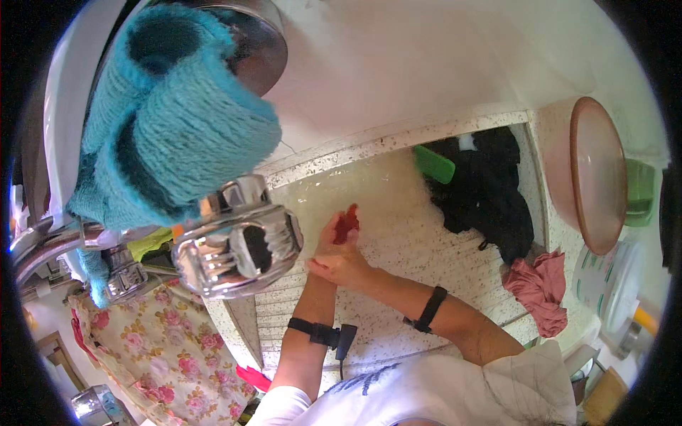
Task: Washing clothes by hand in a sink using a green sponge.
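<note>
My left hand point(328, 237) is held over a terrazzo washboard sink point(394, 287) and grips a small wet-looking red cloth point(347, 226). Across the left wrist lies my right hand point(345, 264), touching it; its fingers are partly hidden, so their grip is unclear. Beneath both hands is the ridged washboard slope, with cloudy water point(341, 186) toward its far end. Dark wet clothing point(479, 186) is piled on the right of the basin, beside a green block, perhaps a soap bar or brush point(435, 164).
A shiny metal fixture point(240, 250) and teal towel point(197, 122) hang close at upper left. Pink cloth point(537, 293) lies on the right rim. Near it stand a pinkish basin point(597, 175) and a white tub point(613, 282). A floral curtain point(170, 351) hangs lower left.
</note>
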Available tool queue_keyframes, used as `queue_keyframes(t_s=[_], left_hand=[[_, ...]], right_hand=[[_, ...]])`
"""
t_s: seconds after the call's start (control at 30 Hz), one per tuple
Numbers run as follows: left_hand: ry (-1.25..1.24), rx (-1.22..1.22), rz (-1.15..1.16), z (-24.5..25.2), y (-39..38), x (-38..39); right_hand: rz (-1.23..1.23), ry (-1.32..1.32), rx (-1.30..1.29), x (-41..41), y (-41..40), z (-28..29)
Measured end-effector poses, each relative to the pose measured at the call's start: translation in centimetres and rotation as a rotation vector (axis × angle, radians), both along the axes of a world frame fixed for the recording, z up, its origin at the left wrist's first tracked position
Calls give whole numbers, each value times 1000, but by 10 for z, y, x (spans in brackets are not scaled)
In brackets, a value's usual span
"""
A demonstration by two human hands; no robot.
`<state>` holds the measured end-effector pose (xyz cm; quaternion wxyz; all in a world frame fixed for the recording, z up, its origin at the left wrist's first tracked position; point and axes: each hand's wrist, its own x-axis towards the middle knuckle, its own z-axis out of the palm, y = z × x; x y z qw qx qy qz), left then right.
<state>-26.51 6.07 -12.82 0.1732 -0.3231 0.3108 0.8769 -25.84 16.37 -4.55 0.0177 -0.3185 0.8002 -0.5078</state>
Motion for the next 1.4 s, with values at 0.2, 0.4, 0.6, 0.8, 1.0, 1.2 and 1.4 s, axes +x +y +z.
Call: queue_keyframes(t_s=[0.2, 0.4, 0.6, 0.8, 1.0, 1.2, 1.4], left_hand=[[27, -339, -144, -15, 37, 12], [-107, -1363, -68, -27, -102, 27], [519, -1992, -490, -43, 19, -5], [176, -2011, -798, -30, -31, -7], [305, -1228, -73, -62, -73, 28], [66, -587, 194, -22, -48, 26], [82, -584, 294, 24, -96, 62]], right_hand=[[-214, -112, 527, -86, 69, -80], [-719, 217, 360, -127, 107, -71], [-249, 502, 772, -80, 163, -135], [24, -955, 582, -104, 124, -72], [-572, 123, 606, -114, 146, -59], [-74, -156, 728, -71, 121, -96], [-32, -670, 186, -65, 47, -42]])
